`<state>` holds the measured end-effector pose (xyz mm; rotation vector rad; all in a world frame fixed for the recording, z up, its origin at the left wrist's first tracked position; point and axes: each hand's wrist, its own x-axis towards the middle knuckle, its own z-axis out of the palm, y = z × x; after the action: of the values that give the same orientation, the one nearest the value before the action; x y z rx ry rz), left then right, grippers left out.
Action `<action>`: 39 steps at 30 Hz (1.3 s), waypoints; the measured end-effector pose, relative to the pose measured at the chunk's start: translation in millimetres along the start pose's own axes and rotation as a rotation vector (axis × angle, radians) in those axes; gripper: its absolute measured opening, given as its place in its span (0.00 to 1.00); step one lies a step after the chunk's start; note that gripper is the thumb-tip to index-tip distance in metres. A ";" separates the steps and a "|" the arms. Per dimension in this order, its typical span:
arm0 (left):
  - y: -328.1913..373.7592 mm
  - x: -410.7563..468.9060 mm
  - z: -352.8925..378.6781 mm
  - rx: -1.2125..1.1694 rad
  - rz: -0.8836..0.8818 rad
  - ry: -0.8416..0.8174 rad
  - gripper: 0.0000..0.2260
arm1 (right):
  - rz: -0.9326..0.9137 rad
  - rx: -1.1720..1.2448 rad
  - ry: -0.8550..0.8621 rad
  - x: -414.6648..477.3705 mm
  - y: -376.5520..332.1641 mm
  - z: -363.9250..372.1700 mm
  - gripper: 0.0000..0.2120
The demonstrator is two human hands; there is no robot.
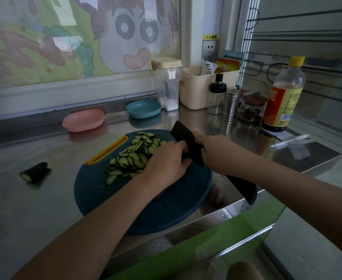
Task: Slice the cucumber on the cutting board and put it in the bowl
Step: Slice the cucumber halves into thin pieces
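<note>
A round dark blue cutting board (178, 205) with a yellow handle slot lies on the steel counter. Several thin cucumber slices (133, 154) are heaped on its far left part. My right hand (218, 154) grips the black knife (181, 131), whose broad blade points away toward the back. My left hand (166, 162) sits against the left side of the blade, fingers curled over the spot where the slices end; what it holds is hidden. A cucumber end piece (35, 171) lies on the counter left of the board. A pink bowl (83, 120) and a blue bowl (143, 108) stand behind the board.
At the back right stand a clear salt container (167, 83), a cream basket (204, 87), a small oil bottle (216, 93), a steel shaker (231, 104), a jar (251, 106) and a large sauce bottle (283, 96). The counter's front edge (226, 215) runs just below the board.
</note>
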<state>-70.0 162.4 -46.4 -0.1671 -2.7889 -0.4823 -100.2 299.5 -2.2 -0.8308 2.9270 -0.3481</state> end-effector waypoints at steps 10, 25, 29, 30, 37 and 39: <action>-2.1 -1.0 -0.6 -0.025 0.005 -0.003 0.10 | 0.004 0.012 0.030 0.8 -0.6 17.0 0.22; -3.6 0.0 2.8 -0.064 -0.038 -0.001 0.12 | 0.010 0.046 0.016 -4.5 0.4 -4.3 0.23; -3.8 1.0 2.7 -0.056 -0.040 -0.013 0.12 | 0.004 -0.008 0.014 -3.1 -0.7 -3.4 0.24; -3.7 1.0 2.3 -0.049 -0.037 -0.016 0.12 | -0.003 -0.026 0.011 -3.0 -0.7 -3.4 0.24; -2.7 0.9 0.0 -0.036 -0.019 -0.025 0.11 | -0.011 -0.027 -0.010 -3.2 -4.5 -1.5 0.20; -2.3 1.0 -0.2 -0.037 -0.018 -0.023 0.11 | -0.012 -0.033 0.001 -1.9 -4.4 0.0 0.21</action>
<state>-71.3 160.3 -46.6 -0.1571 -2.8074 -0.5406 -96.3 296.9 -1.2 -0.8526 2.9373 -0.3017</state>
